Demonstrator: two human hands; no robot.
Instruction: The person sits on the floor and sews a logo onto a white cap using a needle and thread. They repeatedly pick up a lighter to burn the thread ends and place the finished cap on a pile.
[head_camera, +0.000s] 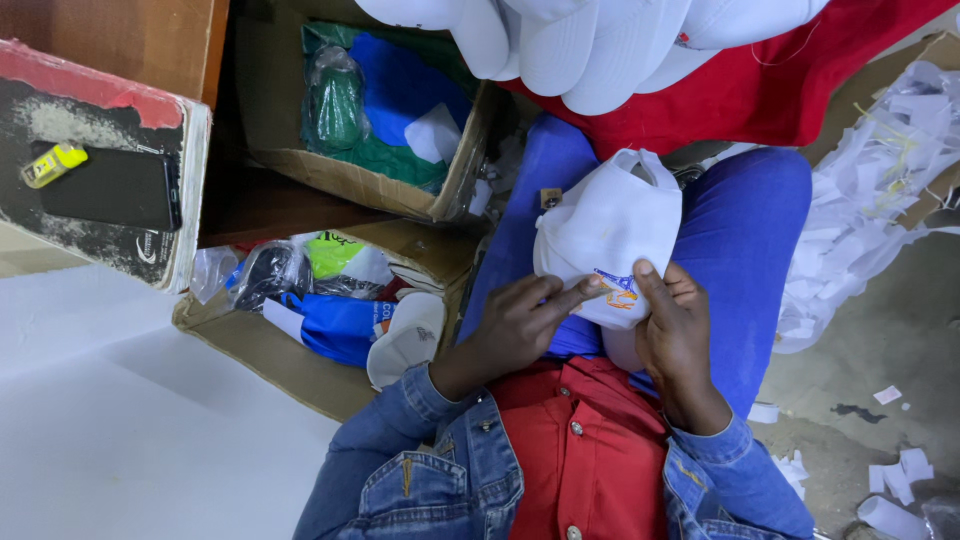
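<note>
I hold a white cap (605, 235) on my lap, left hand (520, 325) and right hand (675, 335) fingers pinching its embroidered patch. Beside me, one cardboard box (300, 365) holds bagged caps, another box (450, 190) green and blue cloth.

The cap pile (590, 45) runs off the top edge; the right hand (675, 335) hides part of the cap (600, 230).

A white cap (605, 225) with a blue-and-orange embroidered emblem lies crumpled on the lap, emblem facing up.
</note>
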